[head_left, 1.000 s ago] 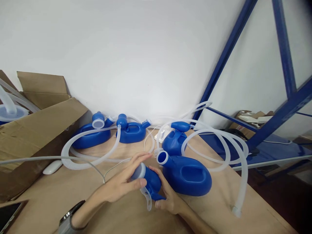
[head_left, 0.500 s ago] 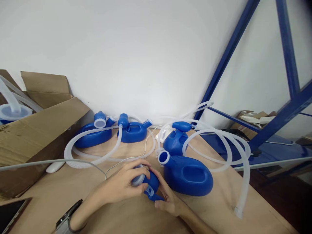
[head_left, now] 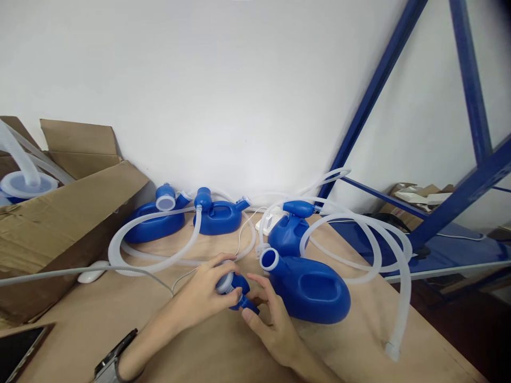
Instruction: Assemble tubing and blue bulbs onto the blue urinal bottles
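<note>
— So, where is the blue fitting [head_left: 235, 287]?

— Low in the middle of the table [head_left: 120, 324], between both hands. The left hand [head_left: 203, 295] is curled round its pale-capped end, thumb and fingers clamped on it. The right hand [head_left: 269, 314] sits just right of it, fingers loosely spread, fingertips at the small blue spout; I cannot tell whether it truly grips or only touches.

— What can't you make out?

— Most of the fitting is covered by the left fingers, so its shape is unclear. A watch [head_left: 115, 359] on the left wrist is cut by the lower edge, as is a dark phone [head_left: 18, 348] at the bottom-left corner.

— And around them?

— Just right of the hands lies a blue jug [head_left: 311, 290], its open neck towards them, nearly touching the right fingers. Behind it stands another jug [head_left: 285, 234], with white hoses [head_left: 375, 244] looping off to the right; one hose end lies near the table's right edge. Left of the hands there is bare wood, crossed by a thin cable [head_left: 80, 268]. Farther left sits a cardboard box [head_left: 59, 223]. Two more jugs [head_left: 187, 218] lie against the wall, and a blue rack [head_left: 459, 197] stands far right.
</note>
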`<state>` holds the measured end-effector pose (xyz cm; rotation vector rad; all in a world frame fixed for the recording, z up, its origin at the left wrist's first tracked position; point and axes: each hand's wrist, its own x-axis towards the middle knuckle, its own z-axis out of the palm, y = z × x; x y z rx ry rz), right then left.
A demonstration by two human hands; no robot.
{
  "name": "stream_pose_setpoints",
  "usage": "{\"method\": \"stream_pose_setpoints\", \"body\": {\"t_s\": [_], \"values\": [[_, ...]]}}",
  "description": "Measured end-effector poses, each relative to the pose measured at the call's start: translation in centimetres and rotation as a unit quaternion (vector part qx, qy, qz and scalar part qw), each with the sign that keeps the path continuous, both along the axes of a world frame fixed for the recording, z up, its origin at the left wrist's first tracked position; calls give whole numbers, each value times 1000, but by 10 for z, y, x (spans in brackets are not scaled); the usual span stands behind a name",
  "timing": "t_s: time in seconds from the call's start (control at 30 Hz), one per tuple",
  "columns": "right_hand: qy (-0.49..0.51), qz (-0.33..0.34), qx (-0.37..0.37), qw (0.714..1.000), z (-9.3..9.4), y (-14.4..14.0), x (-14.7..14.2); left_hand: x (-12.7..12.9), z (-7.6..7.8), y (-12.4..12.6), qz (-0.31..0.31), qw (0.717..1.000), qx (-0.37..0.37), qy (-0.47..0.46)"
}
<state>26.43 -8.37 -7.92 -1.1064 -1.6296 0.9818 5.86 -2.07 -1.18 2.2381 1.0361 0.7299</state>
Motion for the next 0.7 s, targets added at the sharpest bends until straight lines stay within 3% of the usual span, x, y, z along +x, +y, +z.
{"method": "stream_pose_setpoints", "body": {"t_s": [0.1, 0.23, 0.53, 0.7], "values": [[49, 16, -59, 997, 6, 2, -11, 2, -4, 0, 1, 1000, 4, 7], [138, 31, -84, 986, 2, 11, -18, 3, -7, 1, 15, 1000, 5, 4], [44, -25, -62, 997, -10, 11, -11, 8, -7, -1, 0, 1000, -10, 18], [30, -24, -50, 998, -1, 7, -10, 5, -5, 0, -5, 999, -35, -3]]}}
